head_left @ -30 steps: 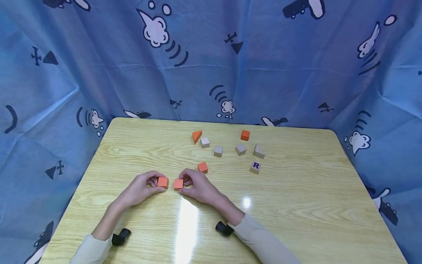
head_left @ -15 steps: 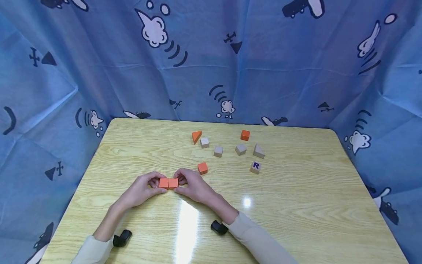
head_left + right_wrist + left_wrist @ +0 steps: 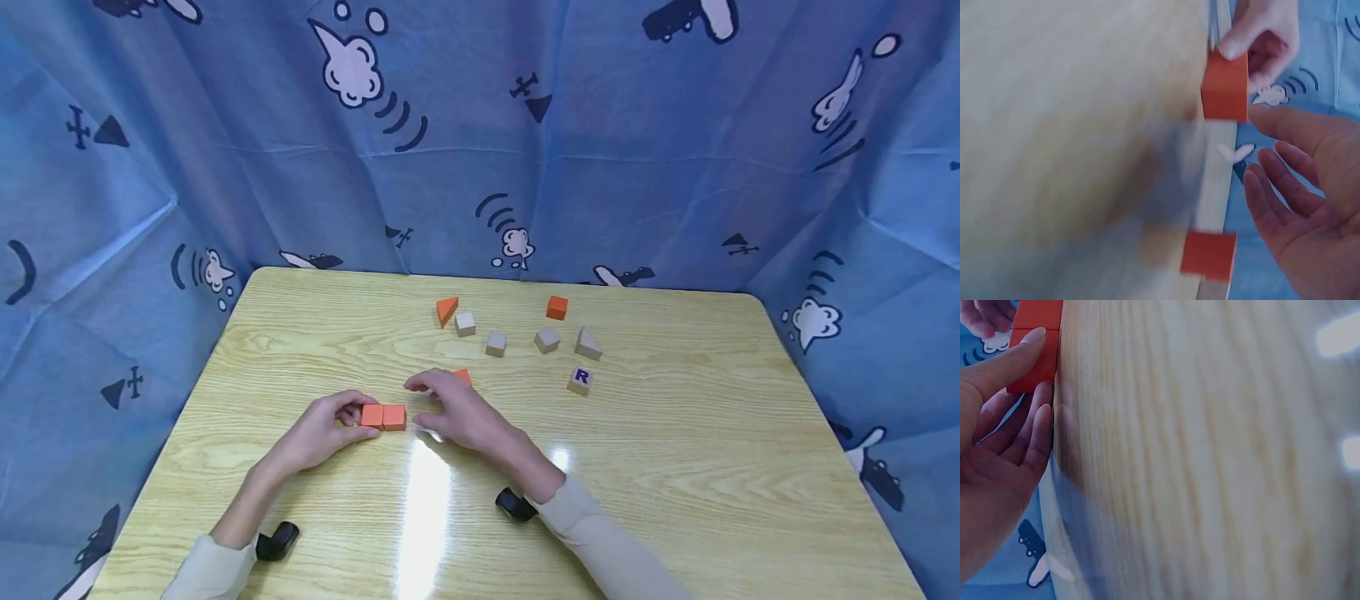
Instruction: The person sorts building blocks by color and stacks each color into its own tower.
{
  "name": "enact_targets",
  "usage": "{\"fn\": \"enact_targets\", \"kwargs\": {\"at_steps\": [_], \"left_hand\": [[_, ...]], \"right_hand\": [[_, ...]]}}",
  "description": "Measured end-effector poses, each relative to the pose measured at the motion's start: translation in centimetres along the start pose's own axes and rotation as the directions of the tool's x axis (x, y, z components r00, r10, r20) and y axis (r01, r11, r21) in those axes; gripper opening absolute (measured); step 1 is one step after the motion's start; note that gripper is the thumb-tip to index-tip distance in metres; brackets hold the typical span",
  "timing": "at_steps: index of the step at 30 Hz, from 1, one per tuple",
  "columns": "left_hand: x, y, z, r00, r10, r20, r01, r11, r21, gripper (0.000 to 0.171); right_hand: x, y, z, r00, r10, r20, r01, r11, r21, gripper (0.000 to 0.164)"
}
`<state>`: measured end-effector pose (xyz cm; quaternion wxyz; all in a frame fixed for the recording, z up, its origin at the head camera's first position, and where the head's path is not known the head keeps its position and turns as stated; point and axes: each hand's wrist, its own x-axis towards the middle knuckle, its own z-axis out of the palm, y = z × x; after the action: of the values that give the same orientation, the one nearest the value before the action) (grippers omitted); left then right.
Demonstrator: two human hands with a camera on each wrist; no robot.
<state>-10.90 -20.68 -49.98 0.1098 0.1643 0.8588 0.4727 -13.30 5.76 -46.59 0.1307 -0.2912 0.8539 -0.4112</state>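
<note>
Two orange cube blocks lie side by side on the table, their faces meeting. My left hand (image 3: 322, 432) pinches the left orange block (image 3: 372, 417) between thumb and fingers; the left wrist view shows the thumb across that block's (image 3: 1038, 359) side. The right orange block (image 3: 394, 417) has no fingers on it. My right hand (image 3: 467, 414) hovers just right of the pair, thumb and fingers spread apart with nothing between them. Behind that hand, a third orange block (image 3: 463, 377) is partly covered by it.
Farther back sit an orange triangular block (image 3: 447, 310), an orange block (image 3: 557, 307), several pale wooden cubes such as one (image 3: 496, 344), a pale triangular block (image 3: 588, 343) and a cube marked R (image 3: 581, 381). A blue printed curtain (image 3: 465, 150) rises behind the table.
The right hand brought its orange block leftward against the left one, then let go, opened its fingers and drew back to the right. The left hand kept its pinch.
</note>
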Motion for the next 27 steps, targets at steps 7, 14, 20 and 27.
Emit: {"fn": "enact_targets", "kwargs": {"at_steps": [7,14,20,27], "left_hand": [[-0.1,-0.1,0.0,1.000,-0.007,-0.008,0.006,1.000,-0.010,0.036],[-0.2,0.0,0.0,1.000,0.000,-0.005,0.000,1.000,-0.013,0.036],[-0.2,-0.1,0.0,1.000,-0.006,0.000,0.006,1.000,-0.010,0.037],[-0.2,0.0,0.0,1.000,-0.006,-0.002,0.005,1.000,-0.015,0.036]], "right_hand": [[-0.4,1.3,-1.9,0.992,-0.004,-0.125,-0.010,0.993,-0.113,0.039],[-0.9,2.7,-2.5,0.986,0.057,-0.158,-0.081,0.986,-0.149,0.045],[-1.0,3.8,-2.3,0.980,0.117,-0.161,-0.140,0.981,-0.134,0.043],[-0.8,3.8,-2.1,0.981,0.074,-0.179,-0.090,0.992,-0.084,0.032]]}}
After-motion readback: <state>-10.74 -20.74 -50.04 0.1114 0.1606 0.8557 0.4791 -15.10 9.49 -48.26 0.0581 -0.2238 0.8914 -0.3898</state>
